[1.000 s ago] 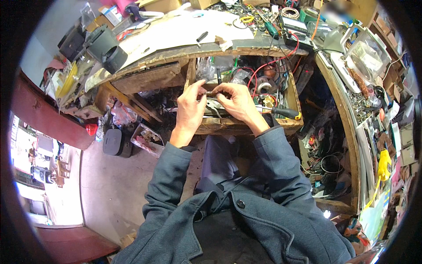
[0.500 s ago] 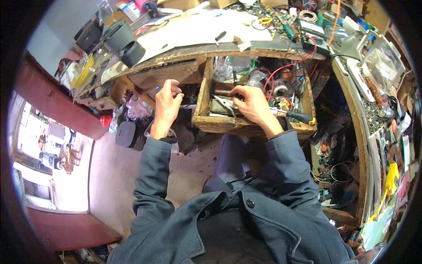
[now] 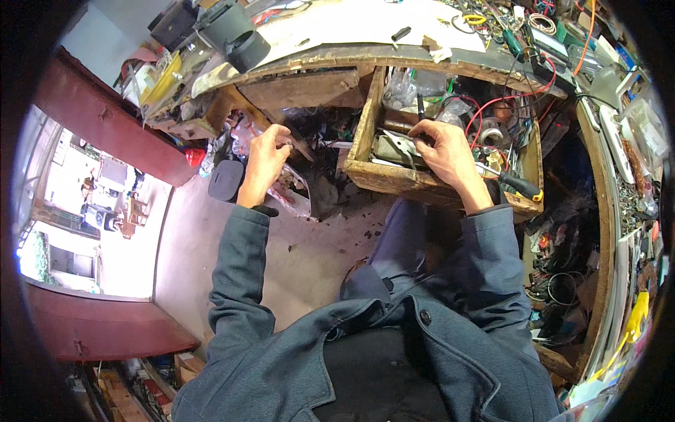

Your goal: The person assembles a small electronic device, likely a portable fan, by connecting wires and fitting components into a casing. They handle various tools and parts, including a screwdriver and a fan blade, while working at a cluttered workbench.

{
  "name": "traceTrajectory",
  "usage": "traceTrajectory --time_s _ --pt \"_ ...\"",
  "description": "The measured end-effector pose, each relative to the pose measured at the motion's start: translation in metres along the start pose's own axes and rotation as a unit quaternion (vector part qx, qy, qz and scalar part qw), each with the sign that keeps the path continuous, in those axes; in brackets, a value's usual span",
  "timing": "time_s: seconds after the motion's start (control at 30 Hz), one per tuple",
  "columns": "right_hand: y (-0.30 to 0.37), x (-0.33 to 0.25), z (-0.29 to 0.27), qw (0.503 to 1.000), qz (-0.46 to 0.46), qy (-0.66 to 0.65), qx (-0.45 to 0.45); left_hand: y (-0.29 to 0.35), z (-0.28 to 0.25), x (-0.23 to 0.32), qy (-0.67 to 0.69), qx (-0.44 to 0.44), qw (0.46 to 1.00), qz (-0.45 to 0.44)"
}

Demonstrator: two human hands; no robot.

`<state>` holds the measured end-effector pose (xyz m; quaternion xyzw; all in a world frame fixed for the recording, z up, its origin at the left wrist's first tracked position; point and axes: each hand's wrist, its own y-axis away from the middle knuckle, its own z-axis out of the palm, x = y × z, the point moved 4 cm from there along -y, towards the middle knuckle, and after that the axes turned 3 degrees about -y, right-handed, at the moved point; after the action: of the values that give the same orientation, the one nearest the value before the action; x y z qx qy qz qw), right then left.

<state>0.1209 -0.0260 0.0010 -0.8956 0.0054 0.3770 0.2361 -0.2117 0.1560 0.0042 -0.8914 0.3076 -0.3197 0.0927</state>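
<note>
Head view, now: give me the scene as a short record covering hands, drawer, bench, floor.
left hand: left of the drawer, apart from it; fingers curled, too small to tell if anything is pinched
right hand: over the drawer, fingers downward; grip unclear
drawer: wooden, pulled out from the workbench; clear plastic bags inside
screwdriver: black-and-yellow handle at the drawer's near right corner
bench top: white sheet, small black pen-like item
floor: dark rounded box, left of left hand
</note>
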Motion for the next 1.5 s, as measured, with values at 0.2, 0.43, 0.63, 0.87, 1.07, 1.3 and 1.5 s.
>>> traceTrajectory --time_s 0.2,0.43,0.63,0.87,1.07,1.3,1.5 --pt "0.0 0.001 -0.001 1.0 0.007 0.007 -0.006 0.005 -0.006 0.0 -0.041 -0.031 0.998 -0.019" --pt "0.001 -0.001 -0.001 1.0 0.01 -0.009 -0.004 0.01 -0.001 -0.017 -0.075 -0.037 0.996 0.023" --pt "0.0 -0.001 -0.001 1.0 0.005 -0.007 -0.004 0.016 0.001 -0.015 -0.064 -0.046 0.997 -0.019" --pt "0.001 0.0 -0.002 1.0 0.002 0.003 -0.011 0.021 0.005 -0.025 -0.118 -0.122 0.985 -0.003" --pt "0.001 0.001 0.0 1.0 -0.001 0.002 -0.006 0.024 0.011 -0.076 -0.236 -0.187 0.954 -0.002" --pt "0.001 0.005 0.003 1.0 -0.008 0.023 -0.008 0.029 0.016 -0.089 -0.167 -0.228 0.958 -0.052" --pt "0.001 0.003 0.002 0.999 0.009 0.025 -0.02 0.032 0.017 -0.093 -0.159 -0.23 0.96 -0.008"
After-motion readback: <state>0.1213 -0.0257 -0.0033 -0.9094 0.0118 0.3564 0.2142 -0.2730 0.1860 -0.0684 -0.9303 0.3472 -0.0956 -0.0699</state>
